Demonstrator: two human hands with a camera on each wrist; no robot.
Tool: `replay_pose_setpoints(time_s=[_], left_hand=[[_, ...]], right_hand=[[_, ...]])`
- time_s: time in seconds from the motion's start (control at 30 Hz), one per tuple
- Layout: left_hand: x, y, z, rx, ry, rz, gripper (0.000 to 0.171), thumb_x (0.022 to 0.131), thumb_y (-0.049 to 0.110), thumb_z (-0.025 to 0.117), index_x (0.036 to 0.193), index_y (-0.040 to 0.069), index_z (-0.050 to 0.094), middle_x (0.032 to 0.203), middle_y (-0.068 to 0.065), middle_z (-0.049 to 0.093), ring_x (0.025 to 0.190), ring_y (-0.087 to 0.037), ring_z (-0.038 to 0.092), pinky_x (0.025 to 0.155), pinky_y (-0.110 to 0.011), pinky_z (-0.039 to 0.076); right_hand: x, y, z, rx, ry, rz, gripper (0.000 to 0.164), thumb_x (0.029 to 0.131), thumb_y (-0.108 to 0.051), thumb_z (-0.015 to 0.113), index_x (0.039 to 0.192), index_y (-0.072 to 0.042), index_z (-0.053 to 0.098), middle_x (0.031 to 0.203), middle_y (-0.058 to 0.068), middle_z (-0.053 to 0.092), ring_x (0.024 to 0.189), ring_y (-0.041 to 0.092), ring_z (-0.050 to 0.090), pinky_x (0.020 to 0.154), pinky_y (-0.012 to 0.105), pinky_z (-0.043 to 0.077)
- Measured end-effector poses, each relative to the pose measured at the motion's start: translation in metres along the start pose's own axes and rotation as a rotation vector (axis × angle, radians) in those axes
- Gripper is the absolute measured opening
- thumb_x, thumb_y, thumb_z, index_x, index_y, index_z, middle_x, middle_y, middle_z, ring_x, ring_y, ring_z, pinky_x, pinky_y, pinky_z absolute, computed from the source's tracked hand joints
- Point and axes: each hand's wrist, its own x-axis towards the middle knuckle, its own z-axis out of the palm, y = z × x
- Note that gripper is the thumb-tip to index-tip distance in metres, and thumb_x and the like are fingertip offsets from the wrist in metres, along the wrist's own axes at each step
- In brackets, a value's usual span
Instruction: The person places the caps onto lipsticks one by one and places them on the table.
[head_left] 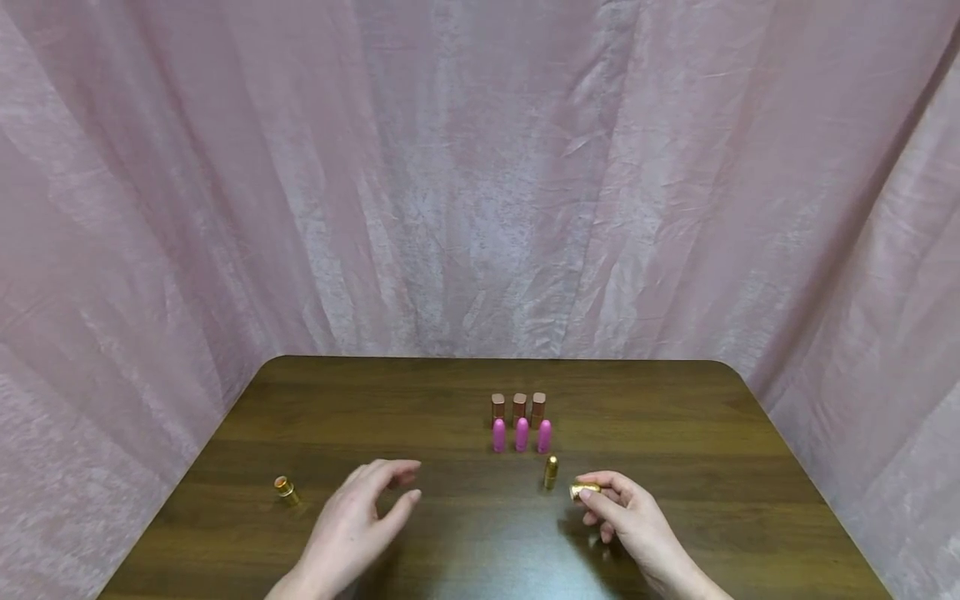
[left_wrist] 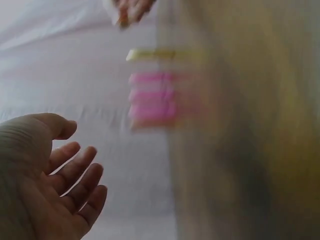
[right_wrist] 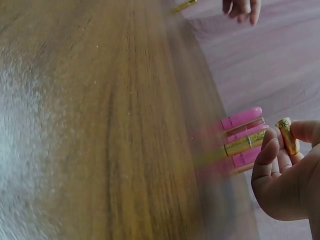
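Between thumb and fingers my right hand [head_left: 626, 512] pinches a short gold lipstick tube [head_left: 585, 491], tilted nearly level above the table. In the right wrist view, one end of this gold tube [right_wrist: 287, 136] bears dark markings. Just left of that hand a gold bullet-shaped lipstick tube [head_left: 551, 472] stands upright. My left hand [head_left: 356, 521] hovers over the table, holding nothing, its fingers relaxed and thumb apart. Farther left stands another gold tube [head_left: 286, 490], away from the left fingers. The left wrist view is blurred over the table.
Behind the upright gold tube, pink bullet-shaped tubes [head_left: 522, 435] stand in a row of three. Three rose-gold square tubes [head_left: 519, 408] form a row right behind them. The brown wooden table [head_left: 360, 400] ends at a pink curtain [head_left: 480, 208].
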Motion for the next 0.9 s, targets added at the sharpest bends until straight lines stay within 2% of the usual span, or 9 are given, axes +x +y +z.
replay_pose_setpoints(time_s=[0.2,0.27,0.37,0.43,0.53,0.63,0.7,0.77,0.9], left_hand=[[0.003,-0.046,-0.063,0.038,0.15,-0.126,0.032,0.095,0.021,0.074,0.127,0.019,0.069,0.109,0.007,0.071,0.101,-0.012,0.059,0.081,-0.027,0.043],[-0.001,-0.064,-0.079,0.056,0.175,-0.175,0.033,0.097,0.019,0.072,0.129,0.016,0.067,0.11,0.002,0.071,0.098,-0.009,0.057,0.08,-0.022,0.042],[-0.009,-0.091,-0.097,0.057,0.175,-0.256,0.035,0.098,0.015,0.067,0.133,0.009,0.063,0.113,-0.003,0.068,0.094,-0.001,0.053,0.077,-0.018,0.041],[-0.016,-0.108,-0.105,0.038,0.133,-0.33,0.038,0.1,0.014,0.062,0.137,0.005,0.058,0.118,-0.008,0.066,0.093,0.001,0.052,0.075,-0.014,0.041],[-0.026,-0.131,-0.109,-0.043,-0.01,-0.44,0.051,0.099,0.011,0.058,0.145,-0.007,0.042,0.128,-0.023,0.057,0.102,-0.014,0.056,0.074,-0.015,0.044],[-0.035,-0.149,-0.105,-0.124,-0.198,-0.556,0.07,0.099,0.016,0.062,0.15,-0.014,0.023,0.138,-0.034,0.044,0.113,-0.036,0.056,0.081,-0.028,0.052],[-0.038,-0.157,-0.099,-0.165,-0.29,-0.616,0.081,0.098,0.022,0.067,0.15,-0.016,0.018,0.14,-0.038,0.04,0.117,-0.044,0.053,0.084,-0.039,0.054],[-0.04,-0.161,-0.09,-0.172,-0.323,-0.652,0.086,0.097,0.03,0.071,0.149,-0.016,0.021,0.139,-0.037,0.042,0.116,-0.042,0.055,0.085,-0.045,0.054],[-0.04,-0.163,-0.077,-0.171,-0.304,-0.665,0.083,0.094,0.037,0.075,0.143,-0.015,0.031,0.132,-0.033,0.05,0.107,-0.034,0.06,0.082,-0.043,0.055]], right_hand=[[0.001,0.002,0.0,0.004,0.001,0.006,0.045,0.095,-0.019,0.073,0.128,0.007,0.058,0.107,0.022,0.07,0.076,0.017,0.062,0.057,0.023,0.048],[0.001,0.002,-0.001,0.001,-0.003,0.006,0.045,0.096,-0.02,0.072,0.128,0.007,0.058,0.107,0.021,0.07,0.076,0.017,0.062,0.057,0.023,0.048],[0.0,0.001,-0.001,-0.007,-0.006,0.002,0.044,0.096,-0.02,0.071,0.128,0.007,0.058,0.106,0.021,0.07,0.077,0.017,0.063,0.057,0.024,0.049],[-0.001,0.001,-0.002,-0.01,-0.006,0.0,0.043,0.096,-0.019,0.071,0.128,0.007,0.058,0.106,0.021,0.07,0.077,0.018,0.063,0.058,0.024,0.049],[-0.002,0.002,-0.003,-0.012,-0.004,0.0,0.043,0.097,-0.019,0.07,0.128,0.007,0.058,0.107,0.022,0.07,0.078,0.018,0.064,0.058,0.025,0.05],[-0.003,0.003,-0.004,-0.018,-0.008,0.006,0.042,0.097,-0.019,0.07,0.128,0.006,0.059,0.107,0.021,0.07,0.078,0.018,0.064,0.059,0.025,0.05],[-0.003,0.004,-0.004,-0.025,-0.015,0.011,0.042,0.097,-0.02,0.07,0.129,0.006,0.059,0.107,0.02,0.07,0.078,0.018,0.063,0.059,0.026,0.051],[-0.003,0.005,-0.004,-0.032,-0.027,0.012,0.043,0.098,-0.021,0.07,0.129,0.005,0.059,0.107,0.02,0.07,0.079,0.018,0.063,0.059,0.026,0.051],[-0.004,0.005,-0.003,-0.031,-0.042,0.003,0.043,0.098,-0.021,0.07,0.13,0.006,0.058,0.107,0.02,0.069,0.079,0.018,0.063,0.059,0.025,0.051]])
